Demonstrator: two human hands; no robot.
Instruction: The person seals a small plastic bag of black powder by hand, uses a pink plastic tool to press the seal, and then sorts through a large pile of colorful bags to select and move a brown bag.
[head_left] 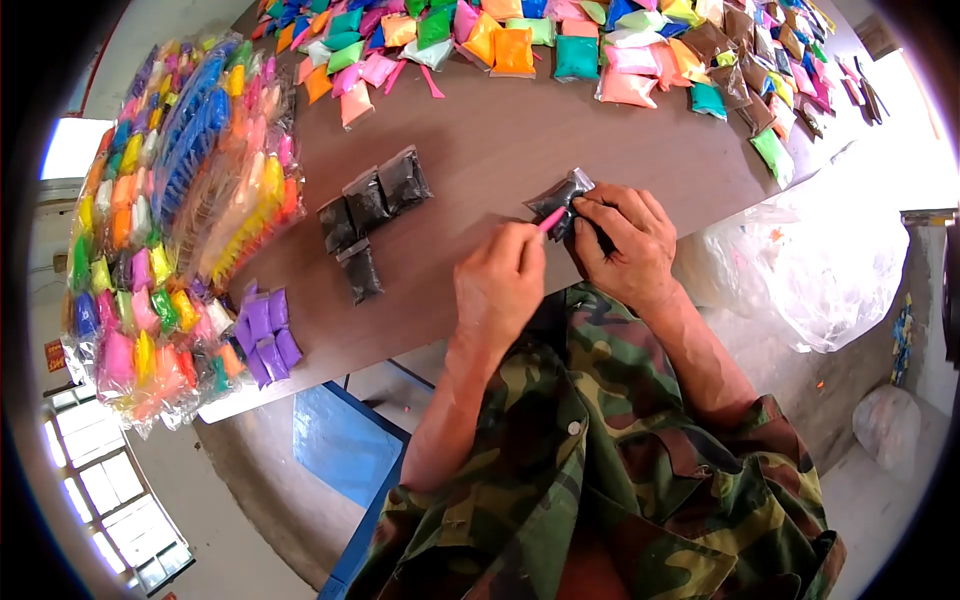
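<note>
Far left: bundled clear bags of mixed-colour sachets (170,230) stacked along the table (480,140) edge, prob. finished packs parked out of reach

Next to them, purple sachets (262,335) in a tight cluster near the edge, sorted by colour by the look of it

Mid-table: four black sachets (368,205) in a loose group, touching or overlapping, near the hands, so prob. the batch being handled

Left hand (500,285): fingers curled, thumb + forefinger pinching a pink stick (551,218), held like a pen w/ the tip aimed at the packet, a grip for fine control

Held black packet (556,197): over the table's near edge, just in front of the person, betw. both hands, tilted up off the surface

Right hand (625,245): fingers pressed together around the packet's right side, thumb on top, steadying it so the stick tip meets it

Far side, running to the right: loose heap of coloured sachets (515,50), unsorted, well apart from the hands

Far right, off the table: clear plastic bag (830,265), crumpled; contents can't tell
</note>
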